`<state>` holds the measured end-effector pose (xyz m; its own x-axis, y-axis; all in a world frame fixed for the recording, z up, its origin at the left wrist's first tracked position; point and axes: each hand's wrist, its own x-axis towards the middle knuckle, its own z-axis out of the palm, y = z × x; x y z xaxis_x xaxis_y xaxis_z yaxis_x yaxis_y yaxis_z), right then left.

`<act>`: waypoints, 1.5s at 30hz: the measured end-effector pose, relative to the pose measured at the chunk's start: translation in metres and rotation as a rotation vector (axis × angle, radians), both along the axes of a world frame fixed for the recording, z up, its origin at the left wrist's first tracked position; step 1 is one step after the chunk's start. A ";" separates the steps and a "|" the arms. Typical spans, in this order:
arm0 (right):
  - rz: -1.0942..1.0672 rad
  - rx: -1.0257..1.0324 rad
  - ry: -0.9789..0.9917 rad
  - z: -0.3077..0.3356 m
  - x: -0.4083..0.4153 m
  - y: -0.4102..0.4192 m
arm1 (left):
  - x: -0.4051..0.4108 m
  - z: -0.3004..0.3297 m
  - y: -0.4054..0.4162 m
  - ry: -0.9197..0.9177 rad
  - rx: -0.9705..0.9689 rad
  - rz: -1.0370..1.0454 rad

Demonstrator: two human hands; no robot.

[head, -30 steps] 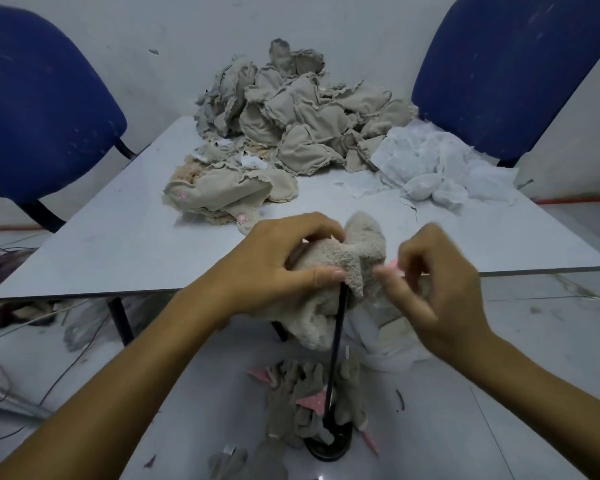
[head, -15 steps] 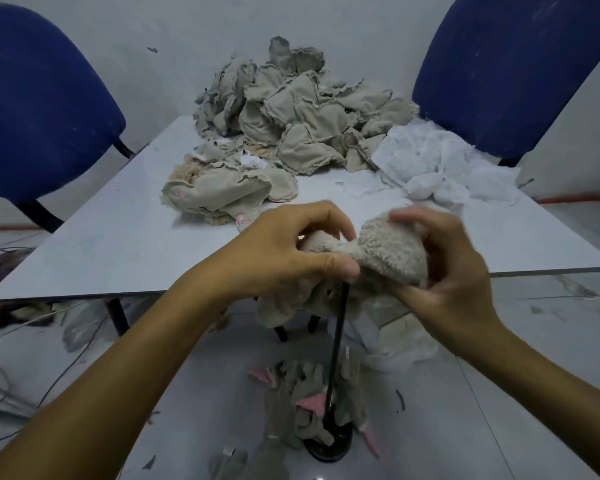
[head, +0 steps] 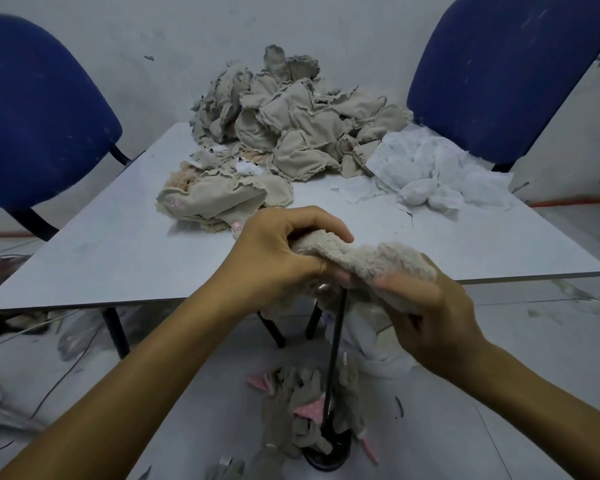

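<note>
**Asker:** Holding it with both hands?

**Me:** Yes. My left hand (head: 274, 258) curls fingers and thumb round one end of the fleecy cream piece (head: 392, 261). My right hand (head: 426, 313) pinches the other end, thumb on top, fingers beneath. The piece hangs in front of the table (head: 118, 258) edge, and the top of the black rod (head: 335, 358) disappears under it.

**Asker:** What's different?

**Me:** Half a second ago my right hand cupped the fleece from above. Now it sits lower and nearer me, and the fleece lies stretched flatter between my hands. My left hand has barely shifted.

**Asker:** Any writing?

**Me:** Only a pink mark on the folded beige piece (head: 222, 199) on the table, too blurred to read.
</note>
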<state>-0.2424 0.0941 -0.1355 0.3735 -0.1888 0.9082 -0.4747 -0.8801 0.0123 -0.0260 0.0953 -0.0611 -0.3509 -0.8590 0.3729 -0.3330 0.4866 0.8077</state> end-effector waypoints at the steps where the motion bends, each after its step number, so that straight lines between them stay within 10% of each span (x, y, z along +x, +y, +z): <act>1: -0.004 -0.020 0.062 -0.005 0.000 0.000 | -0.002 -0.003 -0.001 -0.014 0.016 -0.006; 9: 0.009 0.185 0.268 -0.036 0.003 0.008 | 0.003 -0.030 -0.004 -0.201 0.130 -0.043; 16: 0.087 0.501 -0.071 -0.022 0.002 0.013 | 0.009 -0.039 -0.002 0.059 0.104 -0.071; 21: 0.117 0.701 0.070 -0.021 0.002 0.007 | 0.014 -0.044 -0.008 -0.049 0.175 -0.010; 28: 0.056 0.417 -0.135 0.002 0.003 0.013 | 0.002 -0.028 -0.008 0.188 0.023 -0.060; 36: 0.047 0.669 0.279 -0.015 -0.002 0.006 | 0.006 -0.036 -0.005 -0.469 0.098 -0.107; 45: 0.048 0.546 -0.310 0.047 0.002 -0.019 | 0.009 0.005 -0.018 0.218 -0.041 0.157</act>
<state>-0.2407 0.0749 -0.0889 0.1277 -0.6456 0.7529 -0.3436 -0.7409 -0.5770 -0.0167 0.0778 -0.0558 -0.1220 -0.8794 0.4601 -0.2276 0.4760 0.8495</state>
